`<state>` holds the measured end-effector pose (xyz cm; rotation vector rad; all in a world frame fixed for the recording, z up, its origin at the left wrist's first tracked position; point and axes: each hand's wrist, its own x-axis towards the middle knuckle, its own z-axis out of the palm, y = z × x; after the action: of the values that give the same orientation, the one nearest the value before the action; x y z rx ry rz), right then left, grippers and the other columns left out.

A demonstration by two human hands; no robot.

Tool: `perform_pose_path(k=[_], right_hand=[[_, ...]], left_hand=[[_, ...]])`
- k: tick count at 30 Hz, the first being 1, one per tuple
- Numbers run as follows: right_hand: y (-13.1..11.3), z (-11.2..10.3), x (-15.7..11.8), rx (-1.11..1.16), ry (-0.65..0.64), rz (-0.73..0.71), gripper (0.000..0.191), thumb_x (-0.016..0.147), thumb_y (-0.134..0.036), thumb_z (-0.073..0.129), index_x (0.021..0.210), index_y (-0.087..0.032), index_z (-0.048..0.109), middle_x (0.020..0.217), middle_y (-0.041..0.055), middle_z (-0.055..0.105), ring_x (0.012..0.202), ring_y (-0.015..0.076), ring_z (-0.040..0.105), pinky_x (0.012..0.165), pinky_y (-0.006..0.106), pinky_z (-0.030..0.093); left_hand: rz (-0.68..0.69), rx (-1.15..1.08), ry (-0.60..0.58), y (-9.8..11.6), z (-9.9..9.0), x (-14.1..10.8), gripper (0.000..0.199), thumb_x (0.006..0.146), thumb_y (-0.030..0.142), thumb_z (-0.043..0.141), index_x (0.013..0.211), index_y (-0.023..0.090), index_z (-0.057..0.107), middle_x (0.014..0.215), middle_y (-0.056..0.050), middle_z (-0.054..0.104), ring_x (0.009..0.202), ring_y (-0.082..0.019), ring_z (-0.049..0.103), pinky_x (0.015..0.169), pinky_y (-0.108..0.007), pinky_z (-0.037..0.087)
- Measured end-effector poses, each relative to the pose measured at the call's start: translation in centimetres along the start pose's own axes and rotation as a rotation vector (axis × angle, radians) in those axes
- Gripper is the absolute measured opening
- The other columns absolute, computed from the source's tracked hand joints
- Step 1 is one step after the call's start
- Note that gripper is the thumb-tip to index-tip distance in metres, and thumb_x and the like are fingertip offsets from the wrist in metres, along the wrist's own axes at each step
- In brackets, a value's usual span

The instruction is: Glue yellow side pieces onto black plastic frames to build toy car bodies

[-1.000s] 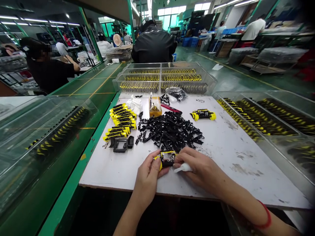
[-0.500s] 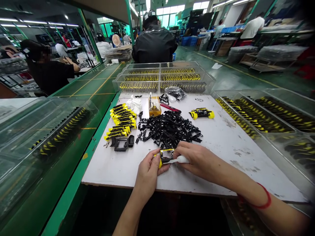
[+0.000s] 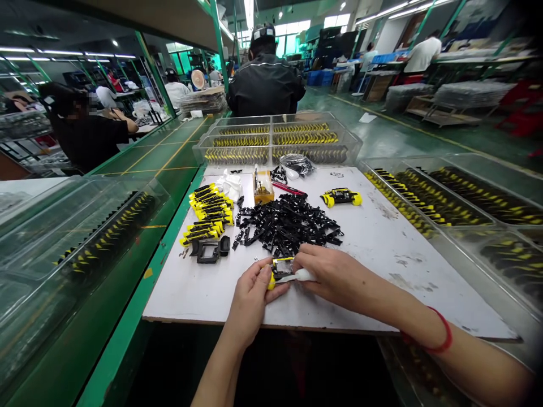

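My left hand (image 3: 250,291) is closed on the left end of a yellow-and-black plastic frame (image 3: 281,264) just above the board's front part. In my right hand (image 3: 328,274) is a slim white tool (image 3: 302,275) with a narrow pale tip, which lies along the frame's near edge; its exact kind is unclear. My right fingers also reach the frame's right end, hiding part of it. Just beyond both hands lies a heap of small black plastic parts (image 3: 292,223). Farther left, a row of yellow-and-black frames (image 3: 210,209) sits beside a black holder (image 3: 210,250).
Another yellow-and-black frame (image 3: 341,196) lies right of the heap. Behind it are an amber box (image 3: 263,195), a red pen-like tool (image 3: 288,189) and a plastic bag (image 3: 299,165). Clear trays of parts stand behind (image 3: 271,133), right (image 3: 458,228) and left (image 3: 91,186). Co-workers sit beyond.
The camera view has shifted slightly. Both hands keep their hold on the frame and the white tool, with the tip still against the near edge.
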<state>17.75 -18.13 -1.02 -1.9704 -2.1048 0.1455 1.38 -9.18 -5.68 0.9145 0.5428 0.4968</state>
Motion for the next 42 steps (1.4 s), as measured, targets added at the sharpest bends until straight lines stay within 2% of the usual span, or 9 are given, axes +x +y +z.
perform_pose_path(k=[11, 15, 20, 24, 26, 28, 32, 35, 42], right_hand=[[-0.7, 0.1, 0.2, -0.103, 0.045, -0.014, 0.013, 0.073, -0.009, 0.062, 0.082, -0.016, 0.057, 0.081, 0.0033, 0.056, 0.069, 0.0158, 0.054, 0.057, 0.025, 0.036], [-0.7, -0.2, 0.3, -0.074, 0.015, -0.003, 0.013, 0.073, -0.009, 0.061, 0.082, -0.016, 0.056, 0.082, 0.0031, 0.056, 0.069, 0.0152, 0.054, 0.057, 0.025, 0.036], [-0.4, -0.1, 0.3, 0.012, -0.014, 0.024, 0.01, 0.076, -0.009, 0.06, 0.082, -0.017, 0.056, 0.083, 0.0029, 0.056, 0.071, 0.015, 0.054, 0.061, 0.025, 0.038], [0.3, -0.1, 0.0, 0.245, 0.047, 0.096, 0.006, 0.081, -0.014, 0.056, 0.084, -0.019, 0.056, 0.086, 0.0015, 0.058, 0.076, 0.0138, 0.055, 0.067, 0.024, 0.041], [0.7, -0.3, -0.2, 0.393, 0.095, 0.228, 0.006, 0.085, -0.025, 0.055, 0.089, -0.021, 0.057, 0.088, 0.0009, 0.061, 0.078, 0.0145, 0.057, 0.069, 0.025, 0.042], [1.0, -0.3, -0.7, 0.499, 0.11, 0.383, 0.017, 0.086, -0.037, 0.053, 0.094, -0.022, 0.057, 0.088, 0.0008, 0.063, 0.08, 0.0162, 0.058, 0.07, 0.027, 0.043], [1.1, 0.3, -1.4, 0.727, -0.006, 0.568, 0.035, 0.085, -0.05, 0.051, 0.104, -0.022, 0.054, 0.082, 0.0006, 0.062, 0.061, 0.0138, 0.055, 0.056, 0.026, 0.044], [0.5, 1.1, -1.4, 0.921, -0.095, 0.636, 0.04, 0.083, -0.051, 0.053, 0.108, -0.021, 0.052, 0.071, -0.0021, 0.058, 0.048, 0.0106, 0.049, 0.046, 0.024, 0.041], [-0.4, 1.8, -0.6, 1.123, -0.04, 0.666, 0.03, 0.081, -0.044, 0.056, 0.095, -0.017, 0.053, 0.068, -0.0018, 0.058, 0.049, 0.009, 0.047, 0.047, 0.022, 0.04]], left_hand=[[0.0, -0.027, 0.01, 0.0, 0.0, 0.0, 0.034, 0.088, 0.036, 0.056, 0.114, 0.014, 0.061, 0.114, -0.01, 0.063, 0.108, -0.024, 0.059, 0.095, -0.042, 0.051], [-0.004, -0.015, 0.003, 0.0, -0.1, 0.0, 0.035, 0.089, 0.035, 0.055, 0.115, 0.012, 0.059, 0.115, -0.011, 0.063, 0.108, -0.023, 0.06, 0.093, -0.04, 0.052], [-0.035, -0.005, 0.035, 0.1, 0.2, -0.1, 0.041, 0.081, 0.028, 0.067, 0.117, 0.011, 0.056, 0.108, -0.011, 0.067, 0.096, -0.019, 0.065, 0.092, -0.036, 0.052], [-0.034, 0.016, 0.075, 0.3, 0.6, -0.1, 0.046, 0.077, 0.026, 0.071, 0.117, 0.009, 0.054, 0.101, -0.012, 0.07, 0.089, -0.018, 0.067, 0.087, -0.032, 0.054], [-0.038, 0.016, 0.092, 0.3, 0.6, -0.1, 0.046, 0.077, 0.025, 0.071, 0.116, 0.009, 0.054, 0.099, -0.011, 0.07, 0.088, -0.018, 0.068, 0.085, -0.029, 0.055], [-0.039, 0.013, 0.104, 0.3, 0.6, -0.1, 0.045, 0.077, 0.024, 0.071, 0.115, 0.009, 0.054, 0.098, -0.011, 0.071, 0.089, -0.018, 0.068, 0.083, -0.027, 0.055], [-0.029, 0.01, 0.108, 0.2, 0.6, -0.2, 0.043, 0.077, 0.024, 0.071, 0.114, 0.009, 0.054, 0.097, -0.011, 0.071, 0.088, -0.017, 0.068, 0.082, -0.026, 0.056], [-0.026, 0.007, 0.107, 0.2, 0.6, -0.3, 0.044, 0.077, 0.024, 0.071, 0.114, 0.009, 0.054, 0.098, -0.01, 0.071, 0.086, -0.016, 0.068, 0.081, -0.025, 0.056], [-0.019, 0.033, 0.09, 0.2, 0.6, -0.2, 0.043, 0.078, 0.023, 0.07, 0.115, 0.008, 0.053, 0.097, -0.01, 0.071, 0.086, -0.015, 0.068, 0.079, -0.023, 0.056]])
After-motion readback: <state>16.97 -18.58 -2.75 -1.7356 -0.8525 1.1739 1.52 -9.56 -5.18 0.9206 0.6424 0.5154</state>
